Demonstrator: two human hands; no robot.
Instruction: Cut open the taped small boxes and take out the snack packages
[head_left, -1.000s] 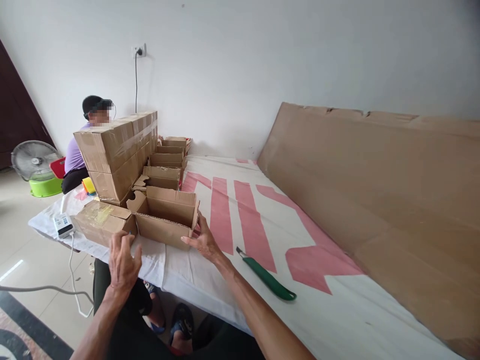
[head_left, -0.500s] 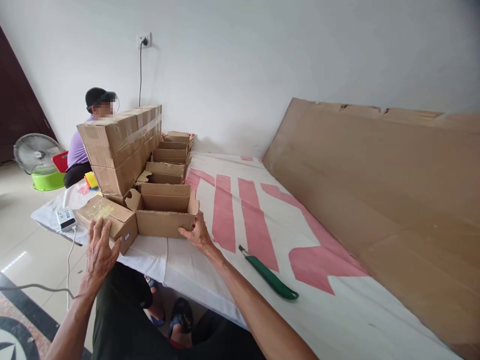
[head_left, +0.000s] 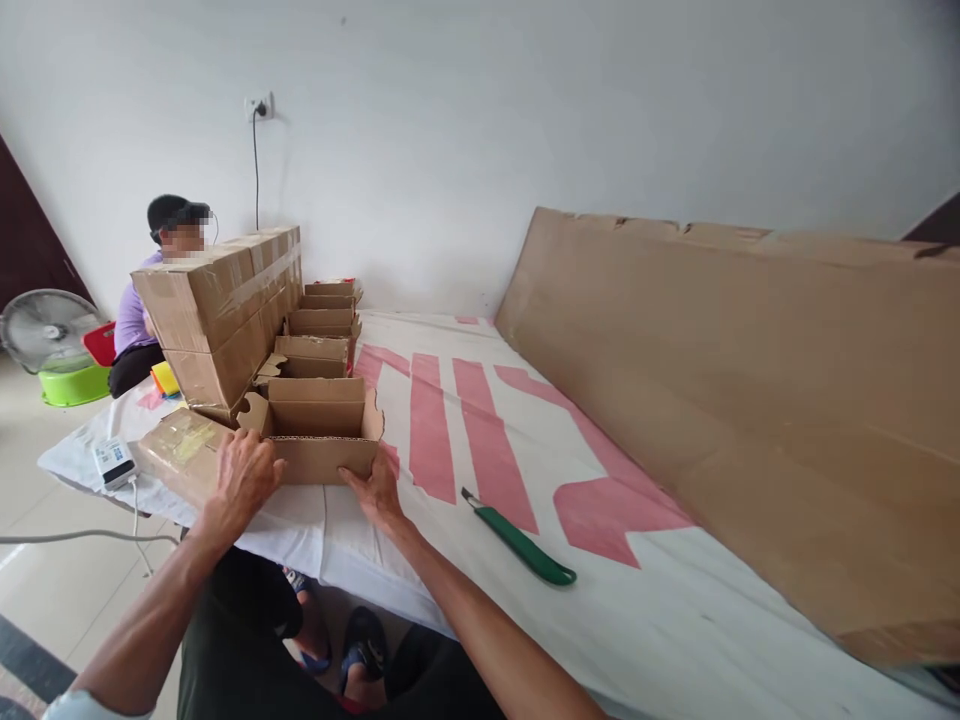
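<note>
An open cardboard box [head_left: 322, 428] stands at the near left edge of the table. My right hand [head_left: 377, 492] lies against the box's front right bottom corner, fingers stretched along it. My left hand [head_left: 244, 478] rests with spread fingers over the corner of a flat taped box [head_left: 176, 450] and touches the open box's left front edge. Neither hand grips anything. A green-handled knife [head_left: 521, 541] lies on the cloth to the right of my right hand.
Behind the open box runs a row of several more open boxes [head_left: 315, 335], with stacked sealed cartons [head_left: 217, 310] to their left. A large cardboard sheet [head_left: 735, 400] leans along the right. A small white device [head_left: 112, 460] with a cable lies at the table's corner. Another person [head_left: 142, 310] sits beyond, near a fan [head_left: 45, 330].
The open box has been turned square to the table edge and drawn closer. My left hand moved from the taped box's left side onto its right corner, against the open box.
</note>
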